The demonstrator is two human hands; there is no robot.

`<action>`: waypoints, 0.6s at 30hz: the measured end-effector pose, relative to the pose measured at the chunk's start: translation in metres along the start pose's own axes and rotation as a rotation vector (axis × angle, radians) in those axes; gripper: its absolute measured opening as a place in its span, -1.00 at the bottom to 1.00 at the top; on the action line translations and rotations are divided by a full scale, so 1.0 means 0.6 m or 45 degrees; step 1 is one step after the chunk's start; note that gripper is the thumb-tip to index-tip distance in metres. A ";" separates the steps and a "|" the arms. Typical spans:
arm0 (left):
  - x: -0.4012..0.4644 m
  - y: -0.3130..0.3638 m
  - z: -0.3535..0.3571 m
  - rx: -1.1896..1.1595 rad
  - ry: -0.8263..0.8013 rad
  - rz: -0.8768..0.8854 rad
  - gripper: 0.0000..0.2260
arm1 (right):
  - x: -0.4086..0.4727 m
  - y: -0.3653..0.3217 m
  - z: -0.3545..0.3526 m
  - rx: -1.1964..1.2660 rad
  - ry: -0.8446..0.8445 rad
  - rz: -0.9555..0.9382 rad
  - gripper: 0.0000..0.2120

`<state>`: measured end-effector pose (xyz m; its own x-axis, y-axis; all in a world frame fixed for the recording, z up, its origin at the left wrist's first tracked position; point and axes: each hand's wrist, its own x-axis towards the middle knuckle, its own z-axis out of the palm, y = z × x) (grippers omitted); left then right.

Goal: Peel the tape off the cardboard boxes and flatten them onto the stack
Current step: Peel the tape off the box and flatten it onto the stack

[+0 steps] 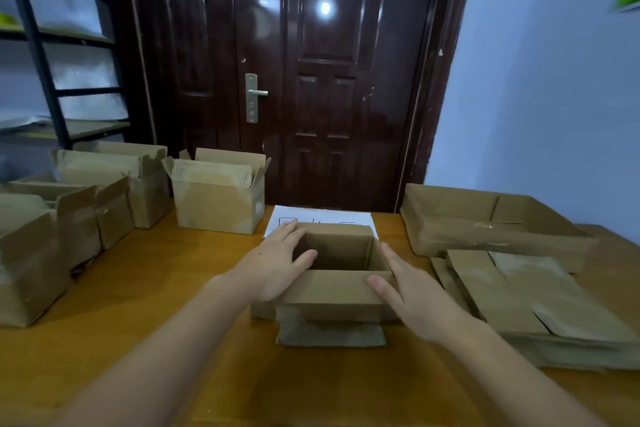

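A small brown cardboard box (337, 291) stands open-topped in the middle of the wooden table, one flap lying flat toward me. My left hand (273, 263) presses flat against the box's left side, fingers straight, thumb at the rim. My right hand (405, 291) lies against its right side, fingers straight and thumb on the near wall. A stack of flattened boxes (512, 295) lies at the right. No tape shows on the box from here.
Several upright boxes stand at the left (69, 215), one more behind centre (218, 194). A white paper sheet (325, 217) lies under the box's far edge. The wooden table (145, 291) ends by a dark door (311, 80); a metal shelf (52, 80) stands far left.
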<state>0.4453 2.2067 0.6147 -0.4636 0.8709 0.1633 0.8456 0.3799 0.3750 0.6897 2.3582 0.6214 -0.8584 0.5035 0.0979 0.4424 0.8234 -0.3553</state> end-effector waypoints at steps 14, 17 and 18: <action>-0.084 0.060 -0.002 -0.458 -0.032 0.178 -0.02 | 0.059 -0.008 0.008 0.595 0.202 0.165 -0.14; -0.103 0.102 0.005 -0.326 -0.003 0.304 -0.13 | 0.071 -0.020 -0.018 0.773 0.315 0.214 -0.12; -0.108 0.118 0.009 -0.289 -0.005 0.360 -0.18 | 0.074 -0.020 -0.027 0.819 0.331 0.227 -0.13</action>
<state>0.5367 2.1788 0.6259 -0.2183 0.9331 0.2859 0.8597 0.0451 0.5089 0.6504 2.3748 0.6449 -0.6623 0.7281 0.1767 0.2609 0.4452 -0.8566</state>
